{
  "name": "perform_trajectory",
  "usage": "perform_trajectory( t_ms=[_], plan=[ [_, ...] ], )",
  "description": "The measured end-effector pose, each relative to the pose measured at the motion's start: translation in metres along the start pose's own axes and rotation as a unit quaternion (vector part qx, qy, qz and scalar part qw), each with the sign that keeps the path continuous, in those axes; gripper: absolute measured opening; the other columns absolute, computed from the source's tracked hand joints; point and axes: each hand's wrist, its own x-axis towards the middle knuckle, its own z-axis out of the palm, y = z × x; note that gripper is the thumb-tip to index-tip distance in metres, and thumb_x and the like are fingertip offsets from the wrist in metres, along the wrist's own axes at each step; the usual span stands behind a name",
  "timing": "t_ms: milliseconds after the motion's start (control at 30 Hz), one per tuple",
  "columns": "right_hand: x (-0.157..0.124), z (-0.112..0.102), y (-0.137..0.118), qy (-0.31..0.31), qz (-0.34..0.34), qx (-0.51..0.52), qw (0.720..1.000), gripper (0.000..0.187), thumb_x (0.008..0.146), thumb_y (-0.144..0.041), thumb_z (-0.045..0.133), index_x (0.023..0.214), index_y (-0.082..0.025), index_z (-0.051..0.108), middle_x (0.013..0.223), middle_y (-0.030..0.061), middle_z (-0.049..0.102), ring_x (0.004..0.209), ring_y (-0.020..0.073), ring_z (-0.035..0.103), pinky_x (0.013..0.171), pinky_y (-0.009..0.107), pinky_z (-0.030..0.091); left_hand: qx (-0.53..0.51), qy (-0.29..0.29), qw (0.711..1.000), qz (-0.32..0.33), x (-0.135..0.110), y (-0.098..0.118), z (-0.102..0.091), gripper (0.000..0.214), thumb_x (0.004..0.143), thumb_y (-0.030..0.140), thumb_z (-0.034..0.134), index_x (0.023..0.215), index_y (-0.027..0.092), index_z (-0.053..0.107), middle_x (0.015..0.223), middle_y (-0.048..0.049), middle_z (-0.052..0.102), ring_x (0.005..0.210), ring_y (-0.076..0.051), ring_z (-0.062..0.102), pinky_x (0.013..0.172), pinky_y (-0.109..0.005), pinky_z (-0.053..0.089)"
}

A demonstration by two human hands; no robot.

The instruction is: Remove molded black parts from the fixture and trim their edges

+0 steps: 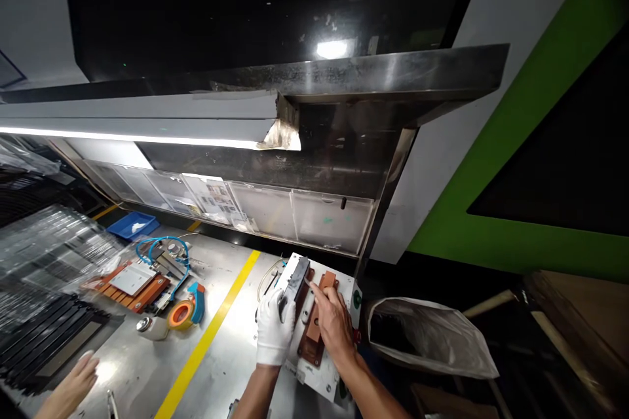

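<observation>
My left hand (276, 330), in a white glove, is closed around the near end of a long dark bar with a grey top (297, 280). This bar lies at the left side of a white-plated fixture (322, 385). My bare right hand (335, 324) rests over the fixture's orange-brown block (327, 283). Its index finger reaches left toward the gap beside the bar, while the other fingers are curled. Whatever lies under those fingers is hidden. A green button (357, 299) sits at the fixture's right edge.
Another person's hand (73, 387) is at lower left, near stacked black parts (44, 340). An orange fixture (132, 285) with blue hoses, a tape roll (181, 315) and a small bottle (152, 328) stand left of the yellow line (211, 334). A lined bin (442, 340) is at right.
</observation>
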Motion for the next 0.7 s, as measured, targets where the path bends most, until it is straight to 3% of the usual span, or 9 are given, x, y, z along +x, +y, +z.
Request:
perform_trajectory(
  t_ms=[100, 200, 367, 700],
  plan=[
    [-0.016, -0.001, -0.005, -0.032, -0.020, 0.013, 0.999, 0.056, 0.098, -0.007, 0.034, 0.142, -0.033, 0.057, 0.102, 0.0054, 0.063, 0.100, 0.0217, 0.057, 0.088, 0.030, 0.046, 0.039, 0.000, 0.996, 0.082, -0.023, -0.015, -0.007, 0.030, 0.093, 0.031, 0.058, 0.119, 0.018, 0.065, 0.124, -0.0165, 0.067, 0.115, -0.028, 0.064, 0.097, -0.049, 0.057],
    [-0.024, 0.003, -0.019, -0.051, -0.042, -0.015, 0.998, 0.057, 0.094, -0.004, 0.039, 0.136, -0.036, 0.060, 0.102, 0.0048, 0.064, 0.100, 0.0224, 0.055, 0.087, 0.032, 0.043, 0.095, 0.001, 0.986, 0.135, -0.031, -0.021, -0.016, 0.033, 0.093, 0.026, 0.058, 0.124, 0.019, 0.065, 0.127, -0.0174, 0.067, 0.115, -0.028, 0.064, 0.094, -0.047, 0.059],
    [-0.026, 0.008, -0.036, -0.055, -0.056, -0.018, 0.997, 0.045, 0.098, -0.009, 0.041, 0.126, -0.036, 0.063, 0.110, 0.0023, 0.064, 0.104, 0.0220, 0.054, 0.087, 0.033, 0.041, 0.135, -0.010, 0.980, 0.148, -0.025, -0.017, -0.025, 0.029, 0.093, 0.026, 0.058, 0.118, 0.019, 0.071, 0.125, -0.0191, 0.068, 0.116, -0.031, 0.063, 0.095, -0.048, 0.058],
    [-0.021, 0.012, -0.039, -0.061, -0.066, -0.037, 0.995, 0.038, 0.101, -0.013, 0.040, 0.121, -0.033, 0.065, 0.105, 0.0023, 0.065, 0.100, 0.0223, 0.054, 0.086, 0.034, 0.041, 0.163, -0.017, 0.972, 0.167, -0.022, -0.020, -0.025, 0.027, 0.092, 0.029, 0.058, 0.113, 0.020, 0.073, 0.116, -0.0157, 0.072, 0.105, -0.028, 0.067, 0.090, -0.045, 0.059]
  ],
)
